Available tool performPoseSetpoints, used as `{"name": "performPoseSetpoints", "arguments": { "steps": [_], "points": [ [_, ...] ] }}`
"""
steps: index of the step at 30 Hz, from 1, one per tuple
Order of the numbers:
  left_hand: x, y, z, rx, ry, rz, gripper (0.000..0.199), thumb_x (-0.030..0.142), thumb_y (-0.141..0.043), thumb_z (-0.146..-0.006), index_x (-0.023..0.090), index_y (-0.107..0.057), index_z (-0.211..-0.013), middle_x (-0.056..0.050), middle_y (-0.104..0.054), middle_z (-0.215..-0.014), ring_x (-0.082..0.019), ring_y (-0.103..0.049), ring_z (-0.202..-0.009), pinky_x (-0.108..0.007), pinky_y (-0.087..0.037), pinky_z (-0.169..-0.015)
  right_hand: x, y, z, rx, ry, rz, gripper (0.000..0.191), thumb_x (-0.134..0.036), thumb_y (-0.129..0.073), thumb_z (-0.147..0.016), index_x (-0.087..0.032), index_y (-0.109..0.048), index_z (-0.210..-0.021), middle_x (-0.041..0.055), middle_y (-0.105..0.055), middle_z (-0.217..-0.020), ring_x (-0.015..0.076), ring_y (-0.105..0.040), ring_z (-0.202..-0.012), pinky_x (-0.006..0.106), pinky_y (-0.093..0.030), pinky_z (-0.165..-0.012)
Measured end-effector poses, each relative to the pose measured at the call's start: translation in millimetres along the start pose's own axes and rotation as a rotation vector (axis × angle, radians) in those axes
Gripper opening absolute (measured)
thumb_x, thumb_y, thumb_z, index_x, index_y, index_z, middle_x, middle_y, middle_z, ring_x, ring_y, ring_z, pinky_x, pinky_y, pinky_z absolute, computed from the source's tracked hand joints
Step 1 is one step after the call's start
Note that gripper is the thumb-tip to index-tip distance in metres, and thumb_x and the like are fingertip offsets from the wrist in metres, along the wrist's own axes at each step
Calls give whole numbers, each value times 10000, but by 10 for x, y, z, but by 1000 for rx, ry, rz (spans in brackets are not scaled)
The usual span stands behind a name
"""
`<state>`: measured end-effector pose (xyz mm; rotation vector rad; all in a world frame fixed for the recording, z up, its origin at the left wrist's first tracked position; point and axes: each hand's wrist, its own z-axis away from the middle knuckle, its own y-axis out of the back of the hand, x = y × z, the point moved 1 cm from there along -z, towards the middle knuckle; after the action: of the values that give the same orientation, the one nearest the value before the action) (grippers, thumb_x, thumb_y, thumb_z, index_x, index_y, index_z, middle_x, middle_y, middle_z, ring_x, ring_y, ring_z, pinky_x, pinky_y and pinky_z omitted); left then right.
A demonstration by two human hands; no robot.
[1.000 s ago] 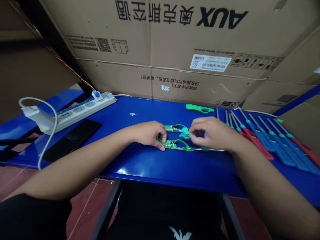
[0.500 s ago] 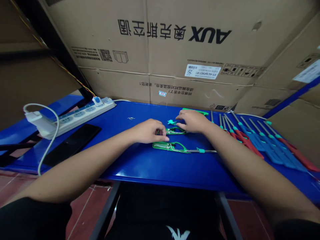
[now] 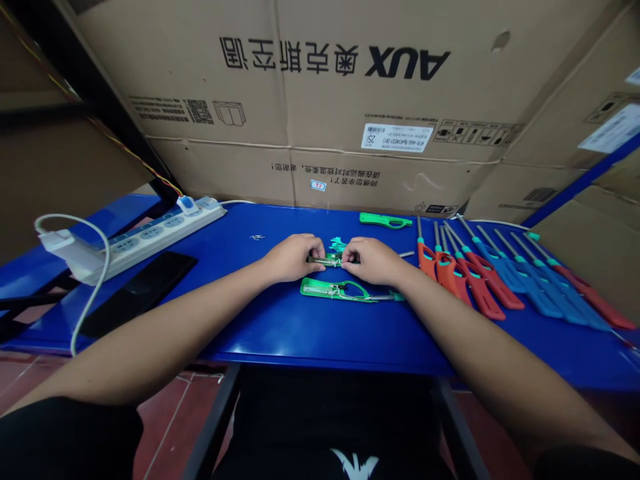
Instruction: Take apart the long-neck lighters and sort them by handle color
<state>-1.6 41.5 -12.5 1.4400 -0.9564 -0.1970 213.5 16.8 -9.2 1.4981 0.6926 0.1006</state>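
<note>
A green half-open long-neck lighter [image 3: 332, 261] lies across the middle of the blue table, its inner parts exposed and its metal tube pointing right. The fingers of my left hand [image 3: 295, 258] are closed around its left end. On its middle part my right hand [image 3: 375, 260] pinches with thumb and fingertips; any tiny part between them is hidden. Just in front lies a second open green lighter [image 3: 327, 289], its tube partly under my right forearm. Small turquoise pieces [image 3: 337, 244] sit in a pile right behind the lighter between my hands.
A green casing half [image 3: 385, 221] lies at the back. Several orange, red and blue lighters [image 3: 480, 273] line the right side. Small screws or pins [image 3: 257, 237] lie left of centre. A white power strip [image 3: 150, 233] and a black phone [image 3: 140, 293] are at left; a cardboard sheet [image 3: 330, 100] stands behind.
My right hand has moved left and down from near the turquoise pieces and back casing onto the lighter. My left hand has shifted slightly, its fingers still at the lighter's left end.
</note>
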Motion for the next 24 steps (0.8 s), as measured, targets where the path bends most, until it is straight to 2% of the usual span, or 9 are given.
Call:
{"name": "performPoseSetpoints", "arguments": {
  "steps": [10, 14, 17, 21, 24],
  "points": [
    [79, 92, 49, -15, 19, -19, 175, 205, -764, -759, 186, -607, -834, -19, -601, -846, -179, -574, -811, -275, -410, -707, -76, 5, 13, -60, -8, -69, 68, -189, -648, -862, -184, -681, -803, 33, -670, -849, 132, -584, -723, 251, -429, -655],
    [-9, 293, 81, 35, 63, -103, 145, 158, -734, -749, 183, -605, -811, -17, -590, -847, -178, -560, -816, -271, -388, -701, -97, -10, 13, -50, -11, -44, 70, -160, -658, -834, -178, -676, -768, 41, -664, -844, 142, -575, -728, 260, -416, -658],
    [-90, 445, 99, 51, 85, -24, 167, 213, -752, -744, 176, -605, -815, -6, -613, -852, -161, -560, -791, -263, -398, -707, -86, 14, 15, -20, -24, -41, 69, -150, -663, -827, -177, -684, -767, 39, -668, -837, 142, -586, -732, 259, -420, -670],
    [0, 413, 133, -140, -53, 151, 206, 297, -763, -779, 172, -661, -907, -1, -638, -879, -145, -589, -809, -253, -433, -742, -103, 137, 109, 48, -20, -40, 50, -226, -712, -830, -179, -704, -816, 42, -672, -877, 152, -597, -783, 265, -422, -700],
    [156, 276, 181, -291, -152, 154, 200, 275, -760, -801, 185, -709, -972, -7, -641, -893, -142, -604, -820, -246, -438, -743, -160, 196, 255, -41, 45, -102, 113, -287, -724, -837, -190, -719, -780, 21, -670, -834, 136, -593, -734, 260, -413, -663]
  ]
}}
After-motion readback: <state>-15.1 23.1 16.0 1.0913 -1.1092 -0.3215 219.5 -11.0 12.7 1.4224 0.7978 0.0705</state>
